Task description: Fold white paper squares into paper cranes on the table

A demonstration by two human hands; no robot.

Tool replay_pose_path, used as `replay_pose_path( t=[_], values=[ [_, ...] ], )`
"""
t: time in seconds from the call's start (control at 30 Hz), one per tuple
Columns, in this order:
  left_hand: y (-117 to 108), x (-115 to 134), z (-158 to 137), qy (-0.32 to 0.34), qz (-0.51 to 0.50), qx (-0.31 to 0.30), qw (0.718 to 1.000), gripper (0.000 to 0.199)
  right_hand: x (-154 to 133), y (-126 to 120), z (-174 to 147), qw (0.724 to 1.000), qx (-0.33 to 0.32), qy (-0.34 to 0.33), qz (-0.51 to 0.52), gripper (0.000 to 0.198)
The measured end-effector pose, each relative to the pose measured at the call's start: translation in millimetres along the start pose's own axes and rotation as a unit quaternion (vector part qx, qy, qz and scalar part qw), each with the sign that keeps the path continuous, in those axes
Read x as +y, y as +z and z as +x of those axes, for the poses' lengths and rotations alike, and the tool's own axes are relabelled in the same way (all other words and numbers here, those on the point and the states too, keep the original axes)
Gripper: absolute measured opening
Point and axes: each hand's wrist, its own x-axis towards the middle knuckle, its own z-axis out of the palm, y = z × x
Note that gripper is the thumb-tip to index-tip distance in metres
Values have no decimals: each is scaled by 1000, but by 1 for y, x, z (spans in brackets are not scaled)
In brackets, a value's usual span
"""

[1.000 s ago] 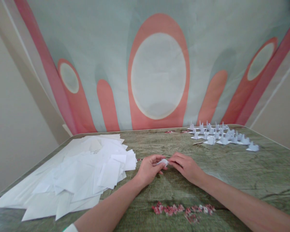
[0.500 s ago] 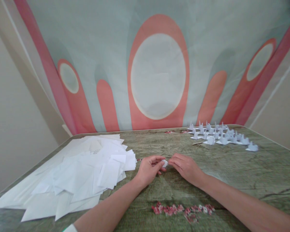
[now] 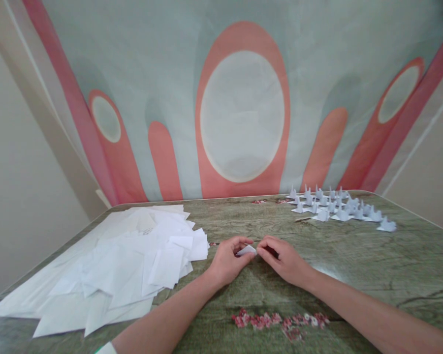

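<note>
A small folded piece of white paper [image 3: 246,250] is held low over the middle of the table. My left hand [image 3: 229,259] grips it between thumb and fingers, its upper fingers curved above it. My right hand [image 3: 280,256] is closed in a pinch at the paper's right tip; whether the fingertips grip that tip is hard to see. The finer folds are too small to make out.
Loose white paper sheets [image 3: 129,265] are heaped on the left of the wood-patterned table [image 3: 354,260]. Several folded white paper cranes [image 3: 341,212] stand in rows at the back right. A patterned backdrop [image 3: 239,118] rises behind the far edge.
The folded paper has turned in my left hand and shows a longer, pointed edge. My left thumb has shifted below it, and my right fingers have curled more.
</note>
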Motion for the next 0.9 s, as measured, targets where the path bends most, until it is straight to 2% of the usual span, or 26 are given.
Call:
replay_pose_path(
  t=[0.23, 0.33, 0.57, 0.73, 0.9],
  values=[
    [1, -4, -1, -9, -45, -13, 999, 34, -2, -2, 1, 997, -9, 32, 65, 18],
    [3, -4, -2, 7, -55, -14, 998, 36, 3, -2, 1, 992, 3, 71, 105, 18],
    [-3, 6, -3, 7, -100, -25, 995, 34, 16, -2, 5, 954, 37, 171, 244, 22],
    [-3, 7, -2, -20, -113, -45, 992, 37, 11, -3, 6, 940, 47, 174, 289, 25],
    [1, 3, -2, 13, -157, -69, 985, 32, 3, -1, 4, 934, 26, 160, 320, 27]
  ],
)
